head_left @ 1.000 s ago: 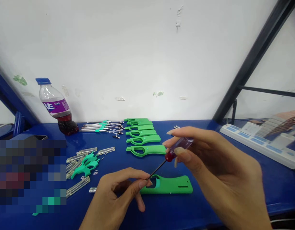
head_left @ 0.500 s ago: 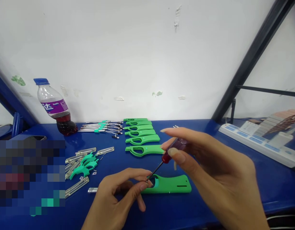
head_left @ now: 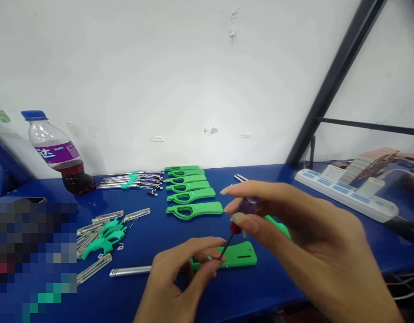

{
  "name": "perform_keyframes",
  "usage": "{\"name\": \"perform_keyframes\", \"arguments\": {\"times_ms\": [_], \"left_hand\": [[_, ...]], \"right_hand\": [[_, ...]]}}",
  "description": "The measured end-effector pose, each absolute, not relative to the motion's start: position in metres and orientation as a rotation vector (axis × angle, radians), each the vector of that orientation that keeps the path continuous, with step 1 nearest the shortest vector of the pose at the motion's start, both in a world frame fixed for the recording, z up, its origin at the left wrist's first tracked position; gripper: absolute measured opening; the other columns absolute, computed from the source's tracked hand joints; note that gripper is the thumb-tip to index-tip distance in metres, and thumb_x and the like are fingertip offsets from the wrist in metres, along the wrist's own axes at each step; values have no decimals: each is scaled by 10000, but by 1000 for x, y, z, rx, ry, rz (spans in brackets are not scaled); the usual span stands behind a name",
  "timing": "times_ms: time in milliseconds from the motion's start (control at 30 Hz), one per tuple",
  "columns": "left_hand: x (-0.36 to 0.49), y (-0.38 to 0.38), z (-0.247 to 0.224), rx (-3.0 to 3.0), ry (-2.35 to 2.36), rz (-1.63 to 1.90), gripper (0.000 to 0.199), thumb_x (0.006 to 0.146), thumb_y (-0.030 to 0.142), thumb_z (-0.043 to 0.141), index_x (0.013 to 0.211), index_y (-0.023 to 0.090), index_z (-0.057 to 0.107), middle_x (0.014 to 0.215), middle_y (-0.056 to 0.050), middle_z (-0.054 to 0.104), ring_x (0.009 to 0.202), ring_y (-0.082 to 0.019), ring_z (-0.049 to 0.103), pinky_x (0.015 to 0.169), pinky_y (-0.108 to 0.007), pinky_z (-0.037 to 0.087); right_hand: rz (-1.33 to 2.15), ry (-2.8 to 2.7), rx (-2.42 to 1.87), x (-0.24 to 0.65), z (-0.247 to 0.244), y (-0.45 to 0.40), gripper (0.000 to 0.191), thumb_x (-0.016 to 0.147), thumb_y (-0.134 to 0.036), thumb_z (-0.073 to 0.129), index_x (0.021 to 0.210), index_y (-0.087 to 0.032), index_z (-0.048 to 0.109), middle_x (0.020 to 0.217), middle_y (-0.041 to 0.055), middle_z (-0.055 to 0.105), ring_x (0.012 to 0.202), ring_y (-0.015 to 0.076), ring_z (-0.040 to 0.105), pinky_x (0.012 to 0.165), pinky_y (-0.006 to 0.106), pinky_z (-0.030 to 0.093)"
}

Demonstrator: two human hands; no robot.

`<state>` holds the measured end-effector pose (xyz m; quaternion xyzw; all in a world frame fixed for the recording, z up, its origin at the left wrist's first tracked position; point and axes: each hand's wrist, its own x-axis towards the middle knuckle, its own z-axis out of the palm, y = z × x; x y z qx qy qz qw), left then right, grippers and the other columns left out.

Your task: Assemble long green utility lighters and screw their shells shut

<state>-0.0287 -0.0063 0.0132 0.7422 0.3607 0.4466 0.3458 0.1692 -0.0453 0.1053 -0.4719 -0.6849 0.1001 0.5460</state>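
Observation:
My right hand grips a screwdriver by its dark red-purple handle, with thumb and fingertips around it. The metal shaft slants down to the left. My left hand is pinched at the shaft's tip; anything small between those fingertips is hidden. Below lies a green lighter with a long silver tube pointing left. My left fingers cover the middle of it, and the screwdriver tip appears just above its green body.
Several green lighter shells lie in a column behind. Metal tubes with wires, teal parts, clear capsules and a drink bottle are at left. A power strip lies at right.
The view has turned to the right. Both hands and the screwdriver tip have shifted right along the lighter, and the screwdriver is a little more upright. Both hands keep their pinch.

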Motion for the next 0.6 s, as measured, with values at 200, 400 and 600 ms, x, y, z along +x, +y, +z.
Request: {"name": "perform_keyframes", "arguments": {"times_ms": [200,400,600], "left_hand": [[24,-6,0,2232,689,1305,423,1002,54,664,1356,280,713,1022,4,838,906,-176,775,813,-265,629],[54,-4,-7,2411,892,1148,446,910,-26,668,1247,263,712,958,-2,834,856,-249,771,781,-391,617],[56,0,-15,2444,890,1112,395,972,22,582,1278,247,689,1020,-37,835,914,-261,790,808,-387,616]], "right_hand": [[23,-1750,-1318,202,109,-55,175,1020,-385,755,1181,-448,781,1010,-111,852,829,159,814,805,251,656],[121,-1807,-1428,217,106,-54,123,1018,-293,719,1085,-380,776,972,-109,858,858,185,832,727,281,605],[180,-1839,-1470,219,104,-51,123,1021,-231,704,1041,-343,753,967,-89,839,803,176,787,698,297,550]]}}
